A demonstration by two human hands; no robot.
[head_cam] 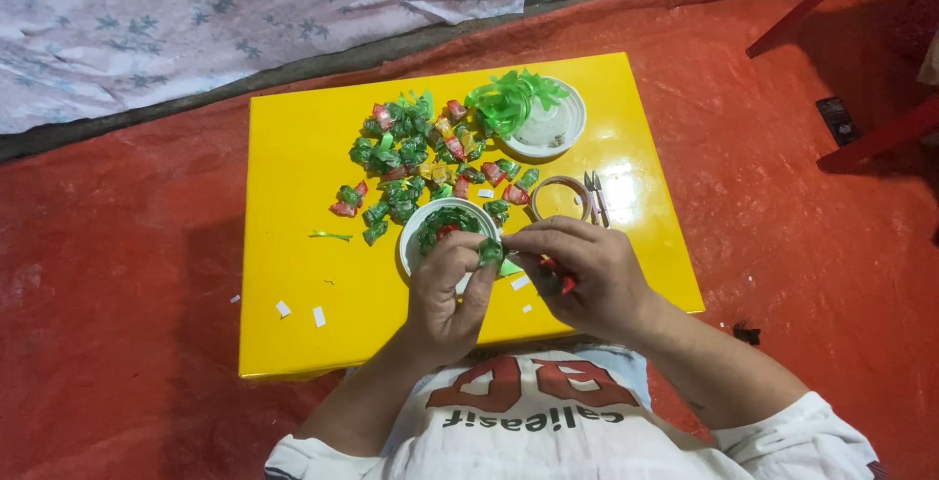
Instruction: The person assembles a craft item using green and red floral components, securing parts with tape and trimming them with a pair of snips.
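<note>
Keep the small green wrapped piece [491,251] pinched just in front of the white bowl [415,228] on the yellow table [293,196], and work it with your fingertips only. Your left hand [445,289] has thumb and forefinger closed on it; your right hand [587,274] is curled, fingertips meeting the same piece

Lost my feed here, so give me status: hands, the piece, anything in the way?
Left hand and right hand both pinch a small green wrapped piece. White bowl just beyond. Nothing blocking.
</note>
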